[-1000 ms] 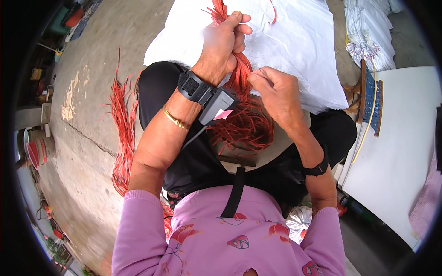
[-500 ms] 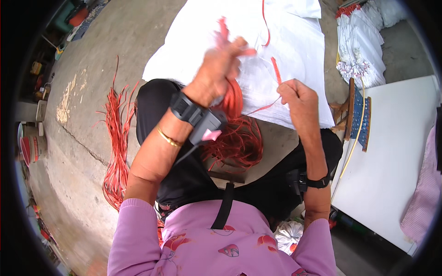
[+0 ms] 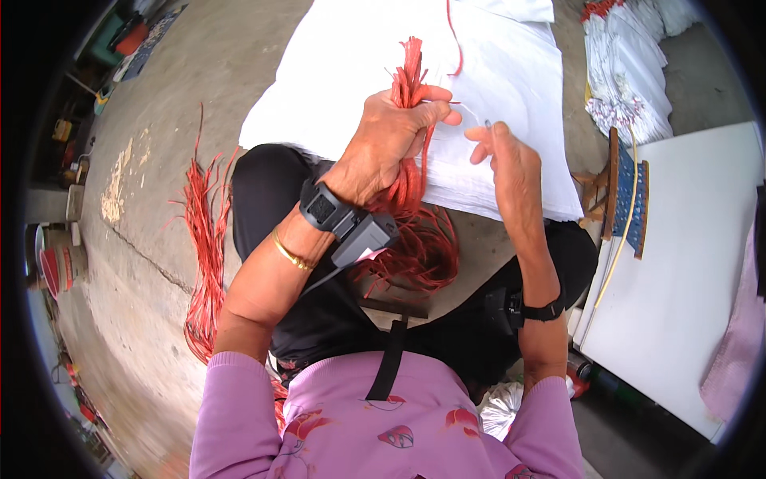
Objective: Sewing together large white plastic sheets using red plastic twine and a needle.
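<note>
My left hand (image 3: pixel 395 136) is closed around a bundle of thin red strips (image 3: pixel 408 76), whose cut ends stick up above the fist. Below it the bundle hangs between my knees and spreads into a loose tangle (image 3: pixel 419 255). One strip dangles on the right side of the fist. My right hand (image 3: pixel 511 160) is raised just right of it, thumb and forefinger apart and slightly blurred. A small dark speck shows by its fingertips; I cannot make out what it is. Beneath both hands, white woven cloth or sacking (image 3: pixel 495 176) is spread over my knees.
A single red strip (image 3: pixel 456 40) lies on the white sheet's far part. More red strips (image 3: pixel 209 255) lie on the concrete floor at left. On the right are a white board (image 3: pixel 678 263), a small wooden stool with blue webbing (image 3: pixel 626 203) and bundled white sacks (image 3: pixel 626 72).
The short red strip that my right hand pinched has left its fingers, and those have opened. My left hand, blurred before, now holds the bundle more steadily and upright.
</note>
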A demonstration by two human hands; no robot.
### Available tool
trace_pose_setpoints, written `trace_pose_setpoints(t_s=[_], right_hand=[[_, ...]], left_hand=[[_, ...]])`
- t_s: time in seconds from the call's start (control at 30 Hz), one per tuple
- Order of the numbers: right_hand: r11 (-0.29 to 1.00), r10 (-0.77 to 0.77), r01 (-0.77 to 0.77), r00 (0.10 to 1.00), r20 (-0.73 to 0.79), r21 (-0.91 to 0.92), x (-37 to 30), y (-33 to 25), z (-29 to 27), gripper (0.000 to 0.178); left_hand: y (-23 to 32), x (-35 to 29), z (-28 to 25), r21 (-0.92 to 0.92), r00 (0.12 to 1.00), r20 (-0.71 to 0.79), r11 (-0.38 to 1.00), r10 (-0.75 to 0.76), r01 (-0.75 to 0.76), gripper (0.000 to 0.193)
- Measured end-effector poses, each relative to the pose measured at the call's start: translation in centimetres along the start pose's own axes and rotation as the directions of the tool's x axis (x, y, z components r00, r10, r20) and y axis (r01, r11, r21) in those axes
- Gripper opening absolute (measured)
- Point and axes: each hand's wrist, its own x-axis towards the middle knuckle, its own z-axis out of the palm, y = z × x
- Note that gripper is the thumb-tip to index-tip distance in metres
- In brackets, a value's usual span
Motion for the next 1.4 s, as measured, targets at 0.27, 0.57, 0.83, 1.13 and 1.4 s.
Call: trace_pose_setpoints(t_s=[0.27, 0.57, 0.83, 1.13, 1.4], right_hand=[[0.933, 0.24, -0.232, 0.971, 0.003, 0.277, 0.5, 1.2, 0.5, 0.035], [0.983, 0.074, -0.048, 0.987, -0.145, 0.18, 0.0, 0.7, 0.4, 0.039], [0.994, 0.108, -0.108, 0.994, -0.017, 0.02, -0.1, 0.7, -0.7, 0.04], [0.993, 0.104, -0.108, 0.991, -0.078, -0.053, -0.3, 0.7, -0.5, 0.04], [0.995, 0.048, -0.054, 0.997, -0.067, -0.085, -0.4, 1.0, -0.4, 0.042]], left_hand=[[-2.3, -0.8, 2.2, 0.177, 0.983, 0.173, 0.979, 0.065, -0.096, 0.023], [-2.1, -0.8, 2.0, 0.201, 0.995, 0.08, 0.976, 0.064, -0.079, 0.011], [-1.9, -1.3, 2.1, 0.291, 0.99, 0.125, 0.952, 0.066, -0.1, 0.009], [-2.8, -0.9, 1.7, 0.333, 0.984, 0.157, 0.933, 0.086, -0.135, 0.011], [-2.6, -0.9, 1.8, 0.359, 0.985, 0.147, 0.923, 0.087, -0.135, 0.012]])
